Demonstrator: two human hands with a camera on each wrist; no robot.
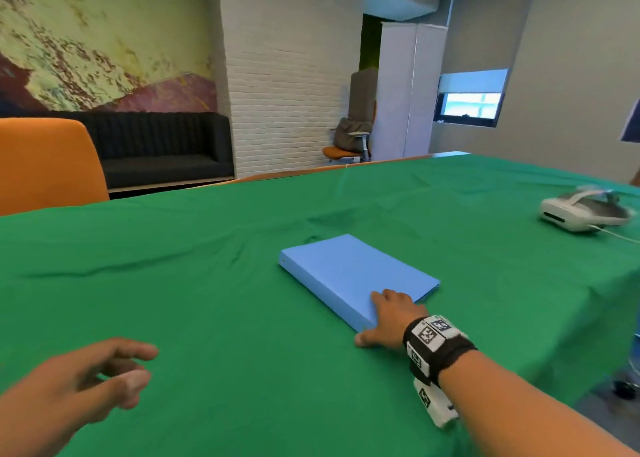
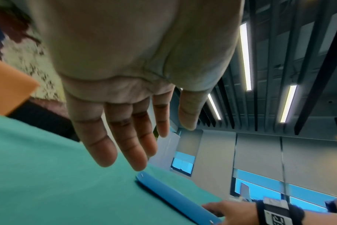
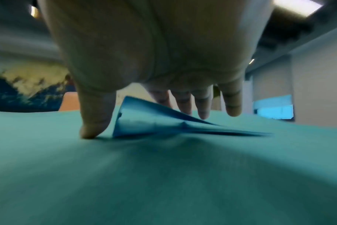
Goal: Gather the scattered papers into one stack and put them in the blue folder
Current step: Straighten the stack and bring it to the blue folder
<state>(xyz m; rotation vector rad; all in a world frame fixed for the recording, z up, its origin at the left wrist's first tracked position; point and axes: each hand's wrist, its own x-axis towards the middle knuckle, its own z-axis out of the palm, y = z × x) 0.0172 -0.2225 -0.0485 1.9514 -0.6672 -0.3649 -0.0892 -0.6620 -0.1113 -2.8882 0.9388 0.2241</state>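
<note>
I see the folder [image 1: 353, 276] closed on the worktop [image 1: 207, 283], no loose papers visible, so filing looks done; right hand [image 1: 388, 321] rests spread on its near corner, left hand [image 1: 86, 377] hovers relaxed, empty.

The right hand [image 1: 389, 319] rests on the closed blue folder [image 1: 353, 276]; the left hand [image 1: 93, 377] hovers open over the green cloth [image 1: 207, 266].

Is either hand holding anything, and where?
The right hand rests on the blue folder at its near corner, fingers on the cover; the left hand holds nothing.
</note>
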